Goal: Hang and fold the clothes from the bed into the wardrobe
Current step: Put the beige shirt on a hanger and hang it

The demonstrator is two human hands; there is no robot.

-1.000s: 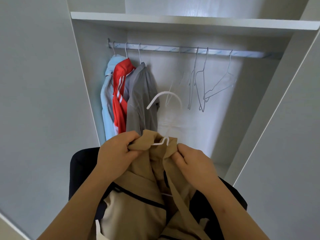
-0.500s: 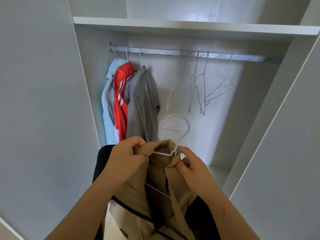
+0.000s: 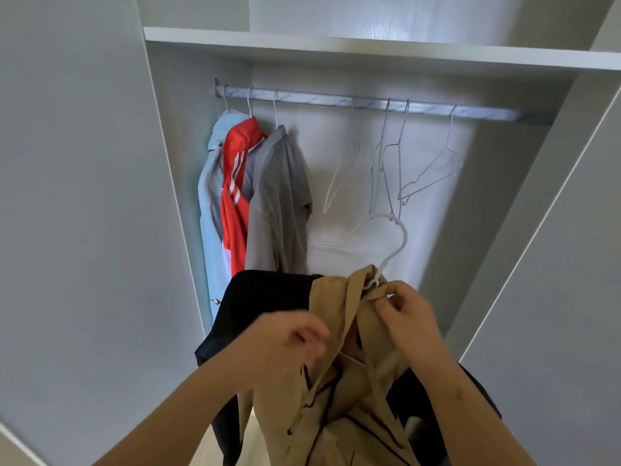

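A tan and black jacket (image 3: 339, 391) hangs in front of me on a white hanger (image 3: 398, 243) whose hook sticks up above the collar. My right hand (image 3: 408, 317) pinches the tan collar just under the hook. My left hand (image 3: 285, 348), blurred, holds the jacket's front edge lower down, fingers curled on the fabric. The wardrobe rail (image 3: 336, 101) runs across above, well over the hook.
A light blue garment (image 3: 210, 196), a red one with white stripes (image 3: 235, 183) and a grey shirt (image 3: 277, 196) hang at the rail's left end. Several bare wire hangers (image 3: 386, 169) hang further right. A shelf (image 3: 369, 52) tops the compartment; white door panels flank it.
My left hand dropped from the collar to the jacket's front. The hanger and collar shifted right with my right hand, and the black sleeve now spreads out on the left.
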